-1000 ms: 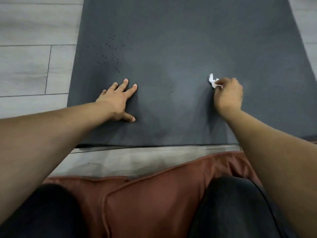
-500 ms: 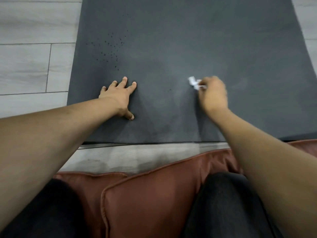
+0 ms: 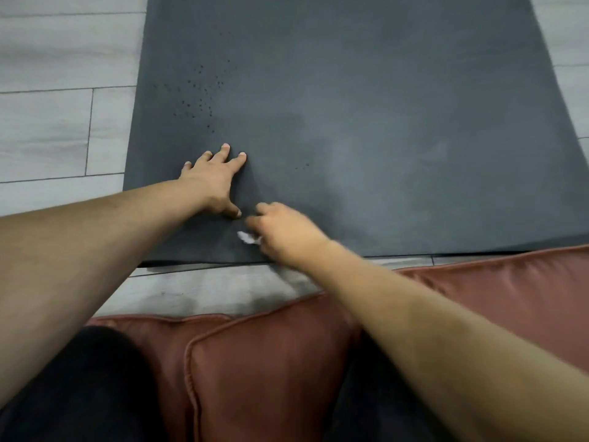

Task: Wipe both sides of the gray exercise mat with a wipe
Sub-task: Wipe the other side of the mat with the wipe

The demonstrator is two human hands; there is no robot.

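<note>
Gray exercise mat (image 3: 366, 90) is being kept flat on a pale plank floor (image 3: 57, 132), filling most of the upper view.

Left hand (image 3: 213, 180) is being pressed palm-down on the mat's near-left part. Its fingers are straight and spread, with the thumb angled toward the mat's near edge.

Right hand (image 3: 287, 234) is being held low over the mat, just inside its near edge and just beside the left thumb. Its fingers are being curled in, pinching a small crumpled white wipe (image 3: 248, 238). The wipe is sticking out of the fingers toward the mat's left edge. It looks to be touching the mat, but the hand is blurred, so contact cannot be confirmed.

Dark specks (image 3: 200, 94) are being seen in a loose cluster on the mat beyond the left fingertips. A paler hazy patch (image 3: 334, 138) is showing around the mat's middle.

Rust-brown cushion (image 3: 271, 362) is lying off the mat, just past its near edge, with a strip of floor showing between them. Dark-trousered legs (image 3: 79, 393) are being rested on it.
</note>
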